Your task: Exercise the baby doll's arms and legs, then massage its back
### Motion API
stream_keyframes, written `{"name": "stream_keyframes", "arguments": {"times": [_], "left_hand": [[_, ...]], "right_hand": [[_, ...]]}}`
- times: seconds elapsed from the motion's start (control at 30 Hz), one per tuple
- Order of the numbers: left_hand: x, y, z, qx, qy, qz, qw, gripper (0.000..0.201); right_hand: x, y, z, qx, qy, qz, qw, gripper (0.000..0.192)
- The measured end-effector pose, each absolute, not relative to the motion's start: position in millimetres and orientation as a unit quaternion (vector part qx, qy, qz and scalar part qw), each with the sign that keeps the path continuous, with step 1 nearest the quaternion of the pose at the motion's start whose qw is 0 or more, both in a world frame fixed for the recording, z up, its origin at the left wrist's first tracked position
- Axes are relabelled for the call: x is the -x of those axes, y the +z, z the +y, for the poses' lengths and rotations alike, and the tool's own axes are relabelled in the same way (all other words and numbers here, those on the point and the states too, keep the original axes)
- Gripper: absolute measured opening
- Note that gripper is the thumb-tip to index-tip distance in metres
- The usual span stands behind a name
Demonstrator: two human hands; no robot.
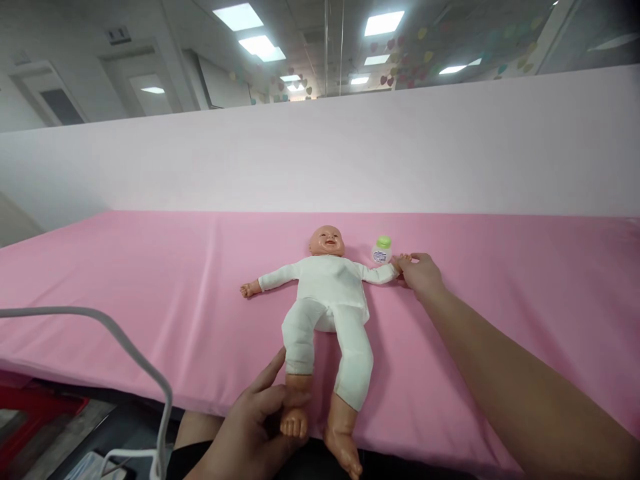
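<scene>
A baby doll (330, 283) in a white cloth body lies on its back on the pink-covered table (165, 287), its head away from me and its feet at the near edge. My left hand (253, 427) is closed around the doll's ankle on the left side, with the toes showing past my fingers. Out to the right, my right hand (421, 275) pinches the doll's hand at the end of its stretched arm. The doll's other arm lies free on the cloth. Just behind the pinched hand stands a small clear jar (382, 252) with a green lid.
A low white wall (320, 160) runs along the table's far side, with glass above it. From the left, a grey cable (125, 340) curves down past the near edge. A red stool or frame (35, 413) stands on the floor at lower left.
</scene>
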State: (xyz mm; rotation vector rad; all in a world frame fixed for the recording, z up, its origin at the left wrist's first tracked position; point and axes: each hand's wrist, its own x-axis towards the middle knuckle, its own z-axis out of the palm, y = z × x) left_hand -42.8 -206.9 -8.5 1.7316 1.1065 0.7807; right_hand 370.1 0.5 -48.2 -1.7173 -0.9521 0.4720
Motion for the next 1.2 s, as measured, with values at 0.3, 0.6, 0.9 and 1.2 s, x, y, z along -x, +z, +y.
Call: {"name": "stream_keyframes", "arguments": {"times": [0.3,0.6,0.9,1.2], "left_hand": [[39,5,-208,-0.709,0.329,0.451,0.431,0.024],[25,40,-178,-0.729,0.34,0.434,0.406,0.021],[-2,41,-141,-0.716,0.4,0.378,0.43,0.031],[7,34,-156,-0.715,0.383,0.405,0.422,0.031]], "right_hand": [[-361,-33,-6,0.711,0.241,-0.333,0.57,0.061],[-277,-3,-40,0.55,0.037,-0.638,0.538,0.052],[-243,-9,-52,0.426,-0.079,-0.822,0.369,0.017],[-244,-14,-51,0.451,-0.027,-0.769,0.452,0.02]]}}
